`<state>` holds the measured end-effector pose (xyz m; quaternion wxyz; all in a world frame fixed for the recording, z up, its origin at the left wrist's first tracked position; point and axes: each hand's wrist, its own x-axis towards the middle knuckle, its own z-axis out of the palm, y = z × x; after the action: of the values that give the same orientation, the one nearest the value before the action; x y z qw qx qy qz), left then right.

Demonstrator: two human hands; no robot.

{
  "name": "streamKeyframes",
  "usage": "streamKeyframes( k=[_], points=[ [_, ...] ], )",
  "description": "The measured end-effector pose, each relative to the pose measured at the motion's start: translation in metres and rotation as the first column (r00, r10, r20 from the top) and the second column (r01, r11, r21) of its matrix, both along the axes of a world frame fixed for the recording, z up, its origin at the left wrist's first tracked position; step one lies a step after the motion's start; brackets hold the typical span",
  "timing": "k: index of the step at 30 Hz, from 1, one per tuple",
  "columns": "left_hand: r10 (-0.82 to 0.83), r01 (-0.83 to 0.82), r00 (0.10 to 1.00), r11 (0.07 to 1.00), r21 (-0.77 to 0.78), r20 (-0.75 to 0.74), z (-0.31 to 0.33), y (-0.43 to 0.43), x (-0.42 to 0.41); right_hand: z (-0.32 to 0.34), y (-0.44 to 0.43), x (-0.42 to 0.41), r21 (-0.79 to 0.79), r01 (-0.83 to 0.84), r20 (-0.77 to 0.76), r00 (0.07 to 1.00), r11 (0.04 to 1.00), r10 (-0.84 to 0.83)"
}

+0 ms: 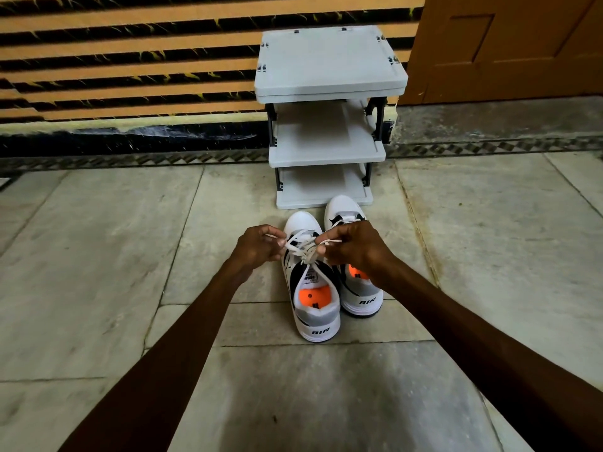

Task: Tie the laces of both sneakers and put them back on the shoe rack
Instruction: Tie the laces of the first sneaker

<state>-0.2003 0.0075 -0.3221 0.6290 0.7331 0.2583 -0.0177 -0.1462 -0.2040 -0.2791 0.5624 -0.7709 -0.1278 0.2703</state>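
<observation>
Pale stone floor tiles [98,288] fill the near ground, and two bare forearms reach forward across them from the bottom of the view. Both meet over the left sneaker [310,288], a white, grey and black shoe with an orange insole and "AIR" on the heel, standing upright with its toe pointing away. The left hand [257,246] pinches one strand of the white laces [305,247] between thumb and fingertips, and the right hand [352,244] pinches the other strand the same way; each draws its strand outward from a knot sitting above the tongue. Whether that knot already carries bow loops is hard to tell, since the lace bundle is small and tangled.

Just beside it, touching or nearly so, stands the right sneaker [352,282], partly hidden under the right wrist, so its laces cannot be judged from here.

Just beyond the toes stands the grey plastic shoe rack [326,93], three shelves on dark posts, all of them bare. Behind it runs a wall of orange and black stripes [130,60], with a brown door [505,44] to the right.

As a judgement, the task looks early to midway: tying of the first shoe is in hand, the second shoe's state is unknown, and neither shoe is on the rack yet.
</observation>
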Motion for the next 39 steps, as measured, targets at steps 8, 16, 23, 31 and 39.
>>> streamKeyframes(
  k=[8,16,23,31,39],
  points=[
    [-0.071,0.075,0.993,0.997,0.035,-0.095,0.002,-0.012,0.005,0.009,0.011,-0.004,0.078,-0.160,-0.079,0.983,0.984,0.166],
    [0.000,-0.004,0.994,0.999,-0.041,-0.113,0.007,-0.013,0.001,0.003,0.015,-0.007,0.036,-0.150,0.001,0.989,0.988,0.150],
    [0.097,-0.103,0.979,0.994,-0.022,-0.178,0.009,-0.020,0.002,0.002,0.017,-0.011,0.046,-0.111,0.026,0.994,0.993,0.110],
    [0.213,-0.222,0.962,0.974,-0.033,-0.172,0.015,-0.029,0.006,-0.006,0.022,-0.012,0.042,-0.039,0.051,0.998,0.998,0.037],
    [0.486,-0.494,0.865,0.868,-0.043,-0.127,0.015,-0.039,0.009,-0.022,0.024,-0.020,-0.002,0.020,-0.001,1.000,1.000,-0.020]
  ],
)
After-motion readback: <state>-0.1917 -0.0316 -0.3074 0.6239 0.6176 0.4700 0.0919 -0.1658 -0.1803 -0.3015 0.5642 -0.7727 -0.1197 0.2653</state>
